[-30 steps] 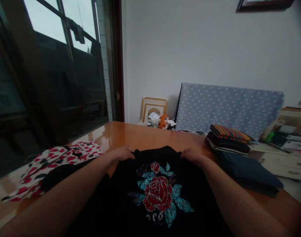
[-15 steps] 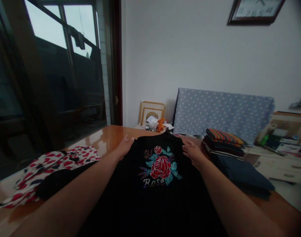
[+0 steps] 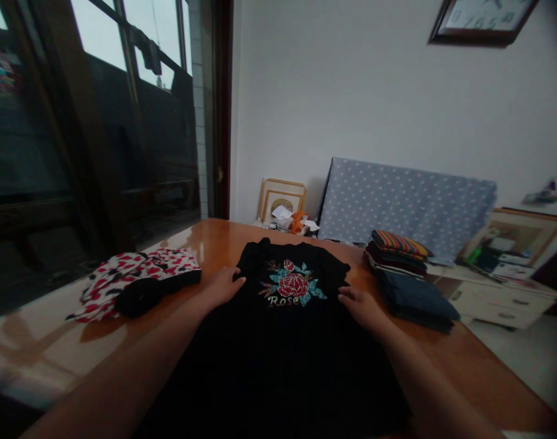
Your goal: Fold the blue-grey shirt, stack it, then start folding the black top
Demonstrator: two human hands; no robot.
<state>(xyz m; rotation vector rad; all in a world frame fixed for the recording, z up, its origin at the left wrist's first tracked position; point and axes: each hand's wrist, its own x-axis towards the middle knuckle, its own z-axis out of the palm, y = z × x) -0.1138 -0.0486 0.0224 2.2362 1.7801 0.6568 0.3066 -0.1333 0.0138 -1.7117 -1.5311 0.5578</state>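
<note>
A black T-shirt (image 3: pixel 283 353) lies spread on the table, its neckline at the far end. On its chest is a glittering red rose (image 3: pixel 293 285) with teal leaves and the word "Rose". My left hand (image 3: pixel 223 285) is closed on the shirt's left side, just below the sleeve. At the opposite side my right hand (image 3: pixel 358 305) grips the edge below the other sleeve, fingers bent inward. The lower part of the shirt runs toward me between my forearms.
White clothing with red and black print (image 3: pixel 118 274) lies left, a black piece (image 3: pixel 155 294) against it. Folded clothes (image 3: pixel 397 256) and folded dark blue fabric (image 3: pixel 415 299) are stacked right on the wooden table (image 3: pixel 479 378). Behind stand a dotted cloth cover (image 3: pixel 397 201) and a drawer cabinet (image 3: pixel 502 305).
The shirt has come down flatter, and its sleeves now show spread outward. Both hands sit slightly lower, at its sides. The view has shifted a little.
</note>
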